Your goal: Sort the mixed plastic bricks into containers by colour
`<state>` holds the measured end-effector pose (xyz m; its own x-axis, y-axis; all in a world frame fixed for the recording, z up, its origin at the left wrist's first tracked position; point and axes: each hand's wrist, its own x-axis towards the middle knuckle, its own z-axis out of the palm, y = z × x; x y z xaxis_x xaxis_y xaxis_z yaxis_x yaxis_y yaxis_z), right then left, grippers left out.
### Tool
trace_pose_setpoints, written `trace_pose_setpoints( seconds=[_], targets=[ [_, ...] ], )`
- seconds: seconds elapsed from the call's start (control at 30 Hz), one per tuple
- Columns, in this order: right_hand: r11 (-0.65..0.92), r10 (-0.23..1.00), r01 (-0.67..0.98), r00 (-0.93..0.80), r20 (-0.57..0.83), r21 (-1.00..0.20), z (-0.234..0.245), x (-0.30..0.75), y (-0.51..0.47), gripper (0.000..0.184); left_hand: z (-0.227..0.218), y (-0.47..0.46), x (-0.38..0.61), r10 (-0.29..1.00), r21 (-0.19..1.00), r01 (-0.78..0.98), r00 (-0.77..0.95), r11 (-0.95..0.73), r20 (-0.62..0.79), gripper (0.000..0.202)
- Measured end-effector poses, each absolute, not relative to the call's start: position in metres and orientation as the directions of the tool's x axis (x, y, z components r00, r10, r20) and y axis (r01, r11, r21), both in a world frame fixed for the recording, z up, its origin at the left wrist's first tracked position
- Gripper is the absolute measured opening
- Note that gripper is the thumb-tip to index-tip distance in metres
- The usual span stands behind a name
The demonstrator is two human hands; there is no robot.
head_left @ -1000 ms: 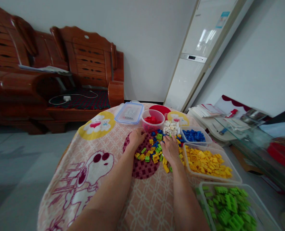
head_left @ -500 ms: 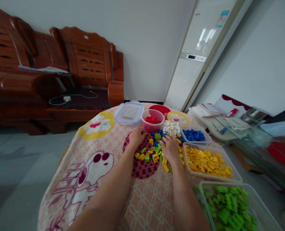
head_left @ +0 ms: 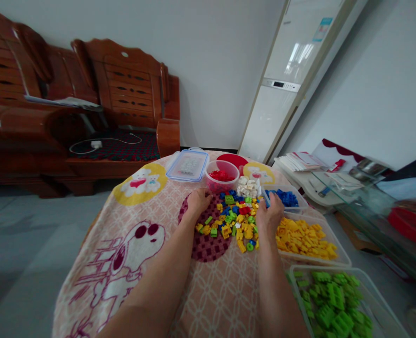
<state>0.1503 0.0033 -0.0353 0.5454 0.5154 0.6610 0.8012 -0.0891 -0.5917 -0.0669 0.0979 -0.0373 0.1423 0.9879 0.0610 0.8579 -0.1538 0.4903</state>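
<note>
My left hand (head_left: 198,202) rests on the cloth at the left edge of a loose pile of mixed toy building bricks (head_left: 226,231), fingers loosely bent and nothing visible in them. To the right of the pile, my right hand (head_left: 271,215) is curled, with blue showing between thumb and fingers, seemingly a blue building brick. It hovers by the near left corner of a clear box of blue bricks (head_left: 289,198) and over the edge of the box of yellow bricks (head_left: 304,237). A round tub (head_left: 215,187) contains red bricks (head_left: 222,175); white bricks (head_left: 248,187) are heaped beside it.
A box of green bricks (head_left: 334,300) stands at the near right. A clear lid with a blue rim (head_left: 187,165) lies at the back left of the cloth-covered round table (head_left: 225,300). Beyond are a wooden bench (head_left: 130,89) and a glass-topped side table (head_left: 366,211).
My right hand has lifted off the pile and moved right to the blue brick box, uncovering red, yellow and green bricks. My left hand has stayed in place.
</note>
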Motion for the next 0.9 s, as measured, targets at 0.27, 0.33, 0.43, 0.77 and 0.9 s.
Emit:
trace_pose_setpoints(
  seconds=[0.27, 0.33, 0.43, 0.77, 0.9],
  targets=[
    [-0.061, 0.572, 0.819, 0.497, 0.652, -0.571, -0.037, 0.153, 0.003, 0.037, -0.036, 0.096, -0.066, 0.988, 0.487, 0.861, 0.140, -0.151, 0.058, 0.024],
    [-0.005, 0.671, 0.836, 0.409, 0.618, -0.549, -0.035, 0.143, 0.004, 0.032, -0.033, 0.095, -0.066, 0.989, 0.481, 0.865, 0.140, -0.144, 0.045, 0.024],
    [0.063, 0.799, 0.873, 0.247, 0.548, -0.485, -0.034, 0.128, 0.003, 0.028, -0.031, 0.095, -0.066, 0.988, 0.478, 0.866, 0.149, -0.149, 0.038, 0.024],
    [0.021, 0.946, 0.982, 0.041, 0.322, -0.186, -0.032, 0.113, -0.007, 0.021, -0.037, 0.098, -0.067, 0.987, 0.482, 0.861, 0.150, -0.162, 0.064, 0.024],
    [0.042, 0.948, 0.983, 0.019, 0.319, -0.181, -0.032, 0.114, -0.007, 0.025, -0.038, 0.098, -0.067, 0.985, 0.470, 0.865, 0.154, -0.174, 0.081, 0.025]
  ],
)
